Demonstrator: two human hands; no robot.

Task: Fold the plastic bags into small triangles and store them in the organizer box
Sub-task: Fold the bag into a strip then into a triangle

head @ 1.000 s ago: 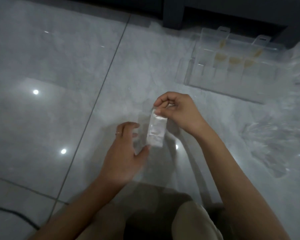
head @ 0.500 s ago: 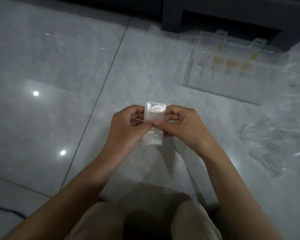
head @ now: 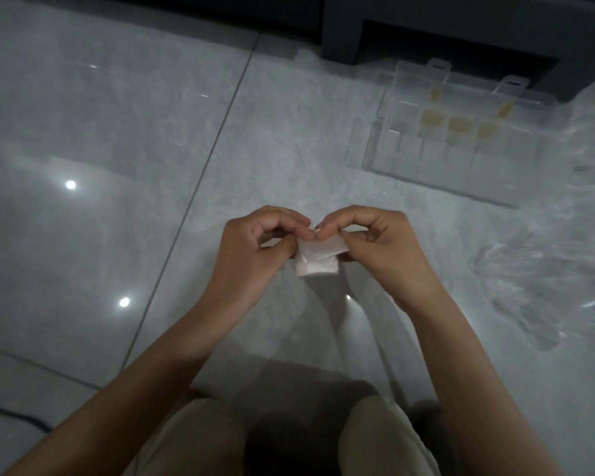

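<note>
A small folded clear plastic bag [head: 318, 257] hangs above the grey tiled floor in the middle of the view. My left hand [head: 255, 250] pinches its left side and my right hand [head: 382, 242] pinches its top right, fingertips nearly meeting over the fold. The upper part is folded down over the lower part. A clear organizer box [head: 461, 156] lies open at the upper right, with yellowish folded pieces [head: 459, 123] in several compartments.
A loose pile of clear plastic bags [head: 547, 269] lies on the floor at the right. Dark furniture [head: 426, 25] stands behind the box. My knees [head: 385, 438] show at the bottom. A tile joint [head: 200, 176] runs left of my hands.
The bag hung as a long strip from my right hand alone. My left hand joined it, and the strip is now folded shorter between both hands.
</note>
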